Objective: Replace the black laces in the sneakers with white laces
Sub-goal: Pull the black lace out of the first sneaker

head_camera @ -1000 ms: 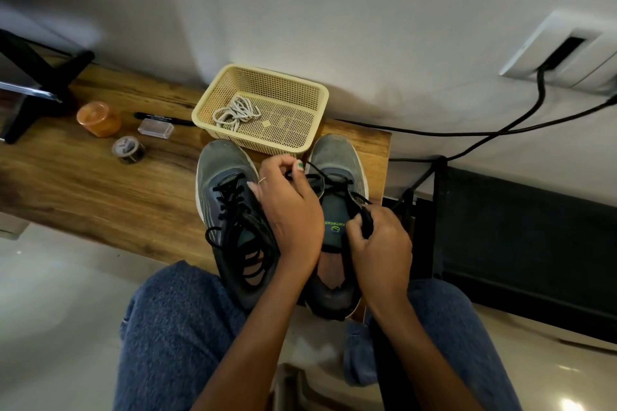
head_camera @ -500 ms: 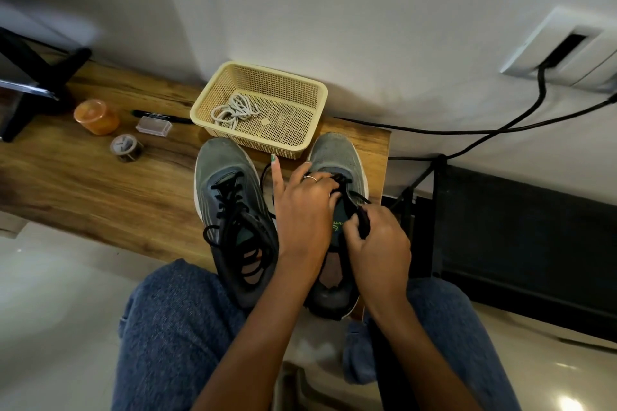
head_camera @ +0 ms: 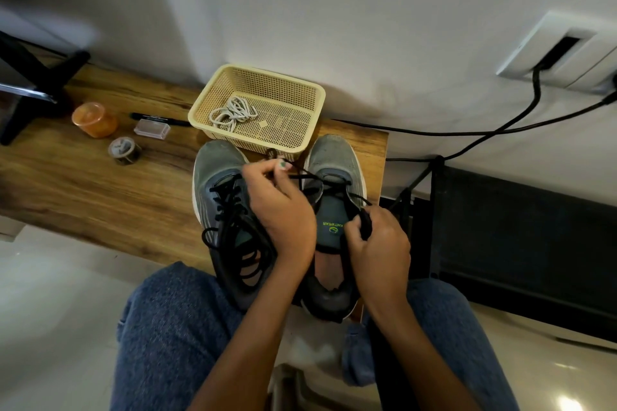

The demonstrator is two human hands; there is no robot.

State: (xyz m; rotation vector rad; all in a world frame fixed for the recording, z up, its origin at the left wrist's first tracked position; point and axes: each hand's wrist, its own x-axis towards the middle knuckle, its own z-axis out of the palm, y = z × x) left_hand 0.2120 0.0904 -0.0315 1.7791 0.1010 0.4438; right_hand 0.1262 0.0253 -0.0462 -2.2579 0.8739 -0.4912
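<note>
Two grey mesh sneakers (head_camera: 334,177) sit mid-frame on the wooden tabletop (head_camera: 83,187); left hand (head_camera: 280,210) pinches the thin black lace (head_camera: 320,178), right hand (head_camera: 377,243) grips its bunched end; white laces (head_camera: 232,113) coil in the cream perforated basket (head_camera: 300,90) above.

Looking like a home or small home-office corner, not a shop or workshop. Showing a wood-grain tabletop (head_camera: 83,183) pushed against a plain white wall (head_camera: 334,10), with glossy pale floor tiles (head_camera: 50,294) shining below. Standing at the left edge, a black monitor stand (head_camera: 30,90). Lying about as desk clutter: an orange plastic cup (head_camera: 95,119), a roll of patterned tape (head_camera: 124,150), a small clear box (head_camera: 152,129), a black pen (head_camera: 157,117). Sitting by the wall, a cream plastic mesh basket (head_camera: 310,130). Running along the wall, black cables (head_camera: 467,133) plugged into a white wall socket plate (head_camera: 541,47). Standing to the right, a dark mesh-sided unit (head_camera: 517,243), its kind unclear.
</note>
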